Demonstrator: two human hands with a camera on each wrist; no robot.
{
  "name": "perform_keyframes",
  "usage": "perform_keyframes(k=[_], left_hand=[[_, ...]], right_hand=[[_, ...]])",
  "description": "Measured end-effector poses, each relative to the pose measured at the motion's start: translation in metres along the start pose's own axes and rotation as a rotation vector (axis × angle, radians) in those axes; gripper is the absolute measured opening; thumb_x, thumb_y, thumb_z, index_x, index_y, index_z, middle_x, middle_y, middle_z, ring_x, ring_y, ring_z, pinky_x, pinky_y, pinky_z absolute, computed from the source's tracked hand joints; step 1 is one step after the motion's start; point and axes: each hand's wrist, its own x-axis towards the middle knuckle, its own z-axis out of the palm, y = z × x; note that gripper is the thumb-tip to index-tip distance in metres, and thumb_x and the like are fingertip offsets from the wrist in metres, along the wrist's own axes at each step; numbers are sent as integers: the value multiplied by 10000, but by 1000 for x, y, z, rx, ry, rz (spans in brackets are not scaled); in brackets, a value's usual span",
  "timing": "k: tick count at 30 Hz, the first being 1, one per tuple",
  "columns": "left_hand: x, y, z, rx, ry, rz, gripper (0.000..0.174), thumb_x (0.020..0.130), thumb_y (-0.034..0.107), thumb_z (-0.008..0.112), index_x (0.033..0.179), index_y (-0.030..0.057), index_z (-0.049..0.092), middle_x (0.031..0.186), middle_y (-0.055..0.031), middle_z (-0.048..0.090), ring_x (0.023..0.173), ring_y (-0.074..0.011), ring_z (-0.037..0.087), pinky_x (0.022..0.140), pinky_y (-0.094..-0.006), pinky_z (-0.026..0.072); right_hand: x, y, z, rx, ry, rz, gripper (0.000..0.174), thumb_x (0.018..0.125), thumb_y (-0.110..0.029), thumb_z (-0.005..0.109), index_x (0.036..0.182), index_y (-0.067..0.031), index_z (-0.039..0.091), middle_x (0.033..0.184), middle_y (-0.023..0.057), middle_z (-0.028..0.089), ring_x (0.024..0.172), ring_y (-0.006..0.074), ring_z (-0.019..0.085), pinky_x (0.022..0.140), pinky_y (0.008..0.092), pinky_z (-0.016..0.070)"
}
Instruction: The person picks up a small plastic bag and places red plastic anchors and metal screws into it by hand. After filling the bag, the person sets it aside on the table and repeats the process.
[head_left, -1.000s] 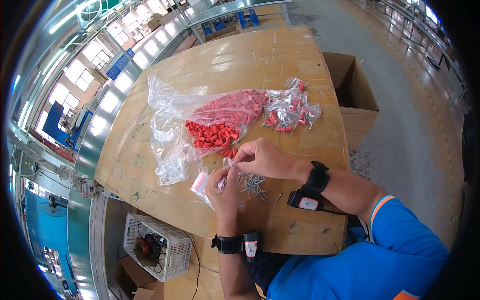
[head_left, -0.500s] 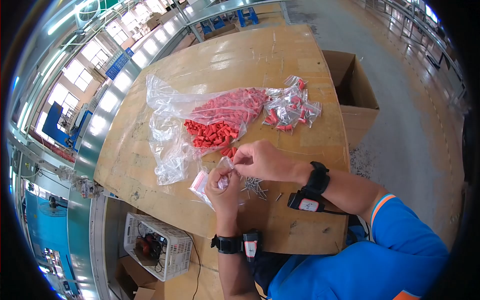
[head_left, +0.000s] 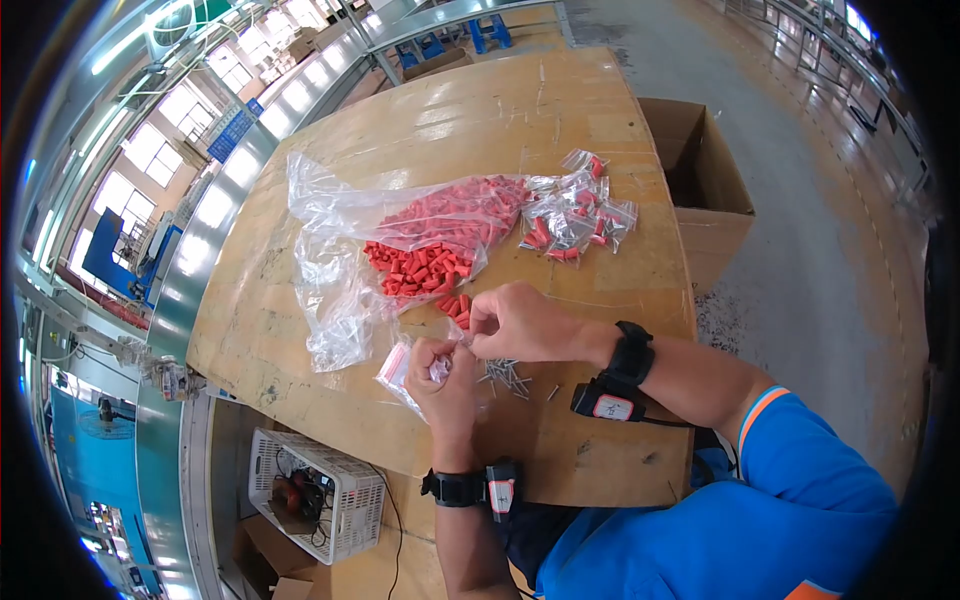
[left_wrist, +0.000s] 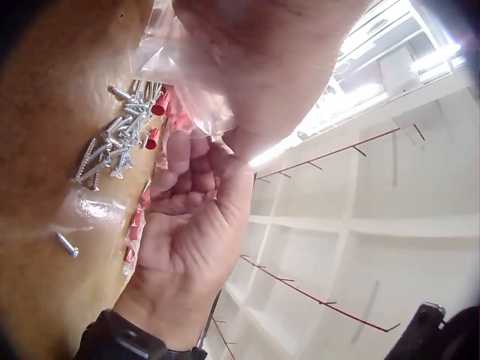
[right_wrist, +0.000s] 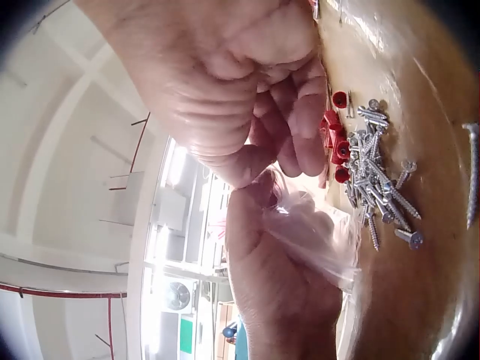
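One large clear plastic bag (head_left: 325, 275) lies left of centre in the head view, with red plastic caps (head_left: 420, 270) inside and spilling from its mouth, while red-striped zip bags (head_left: 393, 368) lie just below, beside your left hand (head_left: 443, 392). Near the centre, that hand's curled fingers grip a small clear bag (right_wrist: 315, 234) above the table, silver screws (head_left: 508, 378) lie just to the right, and your right hand (head_left: 525, 325) pinches its edge. Filled small bags (head_left: 580, 215) lie upper right of your hands.
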Motion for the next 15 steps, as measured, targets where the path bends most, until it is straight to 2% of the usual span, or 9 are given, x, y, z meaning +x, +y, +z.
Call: perform_keyframes(k=[5, 7, 10, 11, 14, 15], left_hand=[[0, 12, 4, 133, 93, 154, 122, 701, -32, 637, 705, 9, 523, 656, -55, 480, 595, -149, 455, 571, -261, 384], [0, 10, 4, 137, 92, 146, 118, 716, -47, 628, 722, 25, 535, 668, -29, 491, 621, -106, 452, 581, -238, 381], [1, -4, 1, 83, 176, 123, 118, 723, -51, 635, 737, 33, 553, 674, -8, 503, 637, -78, 454, 578, -224, 377], [1, -8, 0, 54, 219, 113, 118, 723, -49, 641, 740, 34, 559, 673, -4, 506, 638, -75, 455, 574, -223, 376], [-1, 2, -2, 125, 157, 143, 125, 710, -39, 673, 782, 31, 600, 678, -9, 511, 623, -83, 458, 554, -226, 368], [-2, 10, -3, 176, 77, 197, 151, 695, -30, 686, 807, 36, 608, 685, -26, 512, 611, -119, 472, 545, -247, 377]], right_hand=[[0, -8, -6, -71, -16, 43, 202, 653, -187, 667, 713, 5, 643, 650, 161, 626, 615, 262, 628, 586, 343, 482], [0, -13, -13, -38, -46, 80, 206, 657, -190, 665, 695, 11, 635, 628, 164, 618, 595, 256, 626, 574, 340, 481], [3, -7, -14, 37, -83, 157, 164, 697, -138, 637, 721, 24, 619, 606, 78, 618, 513, 106, 575, 479, 248, 440], [4, -8, -16, 75, -87, 187, 162, 700, -137, 634, 714, 23, 617, 603, 71, 617, 511, 98, 571, 475, 242, 434], [5, -7, -20, 152, -94, 248, 155, 707, -134, 627, 699, 20, 612, 594, 57, 614, 507, 80, 563, 464, 228, 417], [6, -6, -21, 156, -95, 248, 152, 709, -132, 624, 697, 19, 610, 594, 56, 613, 508, 78, 562, 461, 227, 413]])
